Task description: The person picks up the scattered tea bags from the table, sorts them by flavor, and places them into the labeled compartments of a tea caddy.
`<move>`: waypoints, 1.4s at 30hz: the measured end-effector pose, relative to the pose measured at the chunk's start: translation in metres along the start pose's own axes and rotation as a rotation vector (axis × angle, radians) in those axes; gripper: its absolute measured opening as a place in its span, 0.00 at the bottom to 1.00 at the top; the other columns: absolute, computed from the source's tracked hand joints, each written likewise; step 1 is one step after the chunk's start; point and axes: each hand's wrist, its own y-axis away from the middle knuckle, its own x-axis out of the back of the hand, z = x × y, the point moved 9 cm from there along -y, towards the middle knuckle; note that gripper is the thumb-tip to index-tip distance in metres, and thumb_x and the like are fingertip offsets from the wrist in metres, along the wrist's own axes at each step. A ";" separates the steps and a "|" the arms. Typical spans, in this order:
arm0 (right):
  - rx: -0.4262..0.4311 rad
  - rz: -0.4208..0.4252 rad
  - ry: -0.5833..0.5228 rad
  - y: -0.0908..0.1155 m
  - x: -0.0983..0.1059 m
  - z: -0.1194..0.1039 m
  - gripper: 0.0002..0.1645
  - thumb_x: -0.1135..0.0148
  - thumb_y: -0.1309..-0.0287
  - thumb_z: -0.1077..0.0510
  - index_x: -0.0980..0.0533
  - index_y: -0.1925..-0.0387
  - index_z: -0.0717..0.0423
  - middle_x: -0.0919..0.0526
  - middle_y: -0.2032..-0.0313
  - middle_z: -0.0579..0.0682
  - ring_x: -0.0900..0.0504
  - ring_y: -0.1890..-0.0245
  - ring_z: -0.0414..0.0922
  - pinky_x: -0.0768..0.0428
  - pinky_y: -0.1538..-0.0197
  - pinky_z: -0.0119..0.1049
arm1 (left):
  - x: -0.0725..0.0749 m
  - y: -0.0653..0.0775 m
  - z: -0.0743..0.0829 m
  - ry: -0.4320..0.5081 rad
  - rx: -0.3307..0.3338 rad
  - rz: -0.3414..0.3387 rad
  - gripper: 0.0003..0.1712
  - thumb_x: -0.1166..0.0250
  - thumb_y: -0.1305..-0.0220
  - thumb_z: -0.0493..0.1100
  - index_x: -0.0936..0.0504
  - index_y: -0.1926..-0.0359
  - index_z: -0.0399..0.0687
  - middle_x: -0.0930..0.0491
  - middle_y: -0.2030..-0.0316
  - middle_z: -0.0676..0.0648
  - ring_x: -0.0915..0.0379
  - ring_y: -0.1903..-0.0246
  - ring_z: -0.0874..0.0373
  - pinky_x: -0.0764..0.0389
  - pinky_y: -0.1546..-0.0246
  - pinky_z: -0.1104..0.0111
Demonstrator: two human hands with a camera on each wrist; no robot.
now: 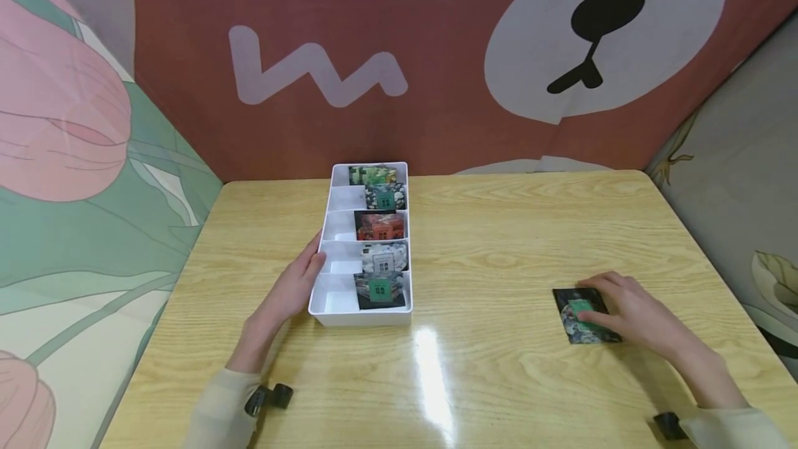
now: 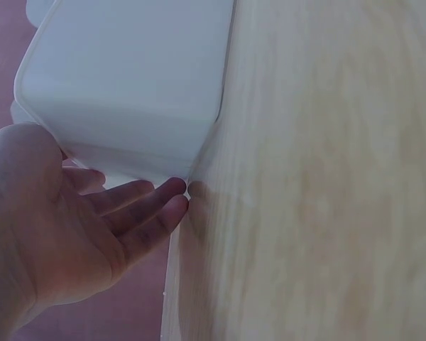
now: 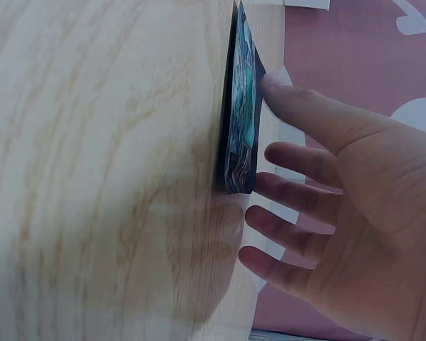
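A long white divided tray [image 1: 339, 296] stands left of the middle of the table, with printed packets in its compartments. My left hand [image 1: 297, 284] is at the tray's left wall, thumb near the rim, fingers loosely extended along the side; in the left wrist view the fingertips [image 2: 172, 186] are by its lower edge. To the right, a dark packet with a green label [image 1: 570, 328] lies on the table. Over it is my right hand [image 1: 632, 310], its thumb across the label and its other fingers at the far edge. The right wrist view shows these fingers spread and slightly bent.
The tray holds a red packet [image 1: 382, 227], a whitish packet [image 1: 384, 258], green-labelled packets [image 1: 380, 289] and a leafy green packet [image 1: 373, 175]. The wooden table [image 1: 486, 248] meets a reddish-brown printed backdrop [image 1: 436, 123] behind. Patterned cloth [image 1: 62, 241] hangs at both sides.
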 end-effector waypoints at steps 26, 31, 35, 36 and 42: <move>-0.112 -0.082 -0.132 0.002 -0.013 0.020 0.24 0.27 0.45 0.49 0.25 0.58 0.61 0.20 0.63 0.49 0.25 0.63 0.40 0.25 0.61 0.37 | 0.000 -0.001 -0.003 0.001 -0.012 0.004 0.33 0.65 0.22 0.63 0.57 0.21 0.72 0.45 0.24 0.41 0.35 0.33 0.38 0.37 0.32 0.42; -0.106 -0.084 -0.115 0.002 -0.014 0.020 0.09 0.32 0.40 0.58 0.24 0.62 0.57 0.21 0.69 0.43 0.28 0.71 0.29 0.27 0.69 0.30 | 0.000 -0.001 -0.001 -0.003 -0.020 0.006 0.33 0.64 0.22 0.63 0.56 0.21 0.70 0.43 0.25 0.39 0.34 0.34 0.37 0.37 0.32 0.42; -0.081 -0.052 -0.095 0.001 -0.011 0.015 0.05 0.31 0.41 0.60 0.21 0.65 0.52 0.19 0.71 0.40 0.27 0.71 0.27 0.26 0.69 0.29 | 0.000 -0.001 -0.001 -0.001 -0.016 0.003 0.33 0.64 0.22 0.63 0.56 0.21 0.71 0.43 0.25 0.39 0.34 0.34 0.37 0.36 0.32 0.42; -0.075 -0.043 -0.094 0.001 -0.011 0.014 0.05 0.31 0.42 0.59 0.21 0.66 0.51 0.19 0.71 0.40 0.27 0.72 0.27 0.25 0.69 0.29 | 0.000 -0.001 -0.001 0.001 -0.015 0.000 0.33 0.65 0.22 0.63 0.56 0.21 0.71 0.43 0.25 0.39 0.34 0.34 0.37 0.36 0.32 0.42; -0.001 -0.009 -0.139 -0.001 -0.003 -0.001 0.03 0.31 0.40 0.55 0.19 0.66 0.45 0.19 0.70 0.37 0.27 0.71 0.27 0.25 0.68 0.28 | 0.000 -0.001 -0.001 -0.007 -0.014 0.003 0.33 0.65 0.22 0.63 0.57 0.21 0.69 0.45 0.24 0.40 0.36 0.32 0.37 0.38 0.32 0.42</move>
